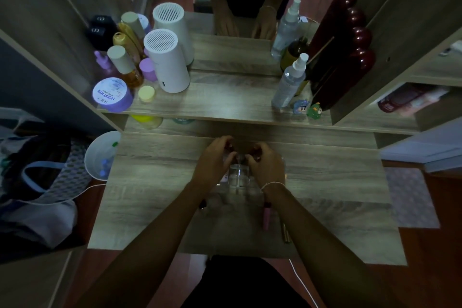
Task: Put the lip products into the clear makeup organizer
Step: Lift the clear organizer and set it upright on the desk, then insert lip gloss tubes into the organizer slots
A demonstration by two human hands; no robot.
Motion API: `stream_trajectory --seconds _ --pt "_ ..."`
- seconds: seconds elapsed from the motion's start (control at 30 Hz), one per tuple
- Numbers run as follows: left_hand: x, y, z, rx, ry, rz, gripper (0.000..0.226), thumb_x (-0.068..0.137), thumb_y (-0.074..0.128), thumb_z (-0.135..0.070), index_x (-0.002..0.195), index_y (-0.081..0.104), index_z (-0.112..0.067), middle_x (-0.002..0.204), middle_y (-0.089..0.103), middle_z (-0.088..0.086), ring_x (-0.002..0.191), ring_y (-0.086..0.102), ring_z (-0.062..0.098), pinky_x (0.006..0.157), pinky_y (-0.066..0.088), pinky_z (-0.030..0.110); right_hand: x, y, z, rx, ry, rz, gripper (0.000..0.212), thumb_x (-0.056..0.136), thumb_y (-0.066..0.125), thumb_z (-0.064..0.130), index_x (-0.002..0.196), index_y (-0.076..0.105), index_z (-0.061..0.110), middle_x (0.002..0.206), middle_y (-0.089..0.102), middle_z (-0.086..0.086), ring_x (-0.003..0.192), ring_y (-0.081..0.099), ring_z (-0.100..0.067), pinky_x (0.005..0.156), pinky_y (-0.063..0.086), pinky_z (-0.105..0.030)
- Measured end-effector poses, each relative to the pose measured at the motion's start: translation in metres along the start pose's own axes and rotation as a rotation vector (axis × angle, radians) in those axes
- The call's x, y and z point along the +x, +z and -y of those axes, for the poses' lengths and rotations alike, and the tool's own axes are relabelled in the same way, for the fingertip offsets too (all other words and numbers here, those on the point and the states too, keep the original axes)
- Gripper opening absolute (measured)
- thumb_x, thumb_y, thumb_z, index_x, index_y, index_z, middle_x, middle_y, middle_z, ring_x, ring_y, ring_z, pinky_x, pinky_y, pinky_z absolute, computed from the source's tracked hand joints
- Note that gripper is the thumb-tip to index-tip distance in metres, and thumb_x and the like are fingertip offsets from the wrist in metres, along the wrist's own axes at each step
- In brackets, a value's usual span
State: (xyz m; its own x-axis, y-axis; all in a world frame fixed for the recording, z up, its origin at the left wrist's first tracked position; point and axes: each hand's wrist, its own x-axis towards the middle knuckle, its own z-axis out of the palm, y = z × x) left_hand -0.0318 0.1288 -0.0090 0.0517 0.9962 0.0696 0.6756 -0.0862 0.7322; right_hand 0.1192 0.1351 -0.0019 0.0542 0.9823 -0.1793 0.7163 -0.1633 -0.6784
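Observation:
The clear makeup organizer [238, 177] stands in the middle of the wooden table, mostly covered by my hands. My left hand [215, 160] curls over its far left side, fingers closed around a small dark-red lip product that is barely visible. My right hand [266, 162] curls over its far right side on another reddish lip product. What exactly each hand grips is dim. A pink lip product [267, 216] and a gold lip product [285, 232] lie on the table near my right forearm. A dark tube end [203, 204] shows beside my left forearm.
A raised shelf [212, 105] behind holds a white cylinder [166, 61], bottles, a purple jar [112, 95], spray bottles [290, 81] and small figurines [307, 107], with a mirror behind. A white bin [100, 155] and a bag sit left of the table.

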Motion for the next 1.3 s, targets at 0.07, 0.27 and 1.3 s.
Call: stream_trajectory --seconds 0.07,0.27,1.3 --pt "-0.001 -0.001 -0.001 -0.010 0.006 -0.005 0.040 0.083 0.068 -0.010 0.120 0.053 -0.007 0.113 0.063 0.014 0.101 0.060 0.022 0.085 0.042 0.024 0.000 -0.001 0.001 0.013 0.002 -0.003 0.025 0.082 0.068 0.020 0.105 0.062 0.012 0.097 0.072 -0.009 0.090 0.068 -0.024 0.082 0.055 -0.040" --pt "-0.007 -0.004 -0.002 -0.019 -0.006 -0.016 0.038 0.084 0.067 -0.013 0.119 0.054 -0.009 0.113 0.062 0.012 0.101 0.058 0.019 0.082 0.038 0.018 -0.003 -0.006 0.004 0.048 0.008 -0.031 0.028 0.079 0.070 0.020 0.105 0.061 0.014 0.099 0.073 -0.008 0.091 0.068 -0.023 0.085 0.054 -0.042" --pt "-0.086 0.071 -0.055 0.144 0.212 0.351 0.024 0.089 0.055 -0.011 0.111 0.058 -0.002 0.107 0.059 0.019 0.091 0.058 0.034 0.073 0.050 0.041 -0.086 -0.072 -0.099 0.062 0.133 -0.368 0.026 0.080 0.056 0.003 0.104 0.065 0.011 0.087 0.069 -0.011 0.083 0.064 -0.029 0.076 0.050 -0.034"
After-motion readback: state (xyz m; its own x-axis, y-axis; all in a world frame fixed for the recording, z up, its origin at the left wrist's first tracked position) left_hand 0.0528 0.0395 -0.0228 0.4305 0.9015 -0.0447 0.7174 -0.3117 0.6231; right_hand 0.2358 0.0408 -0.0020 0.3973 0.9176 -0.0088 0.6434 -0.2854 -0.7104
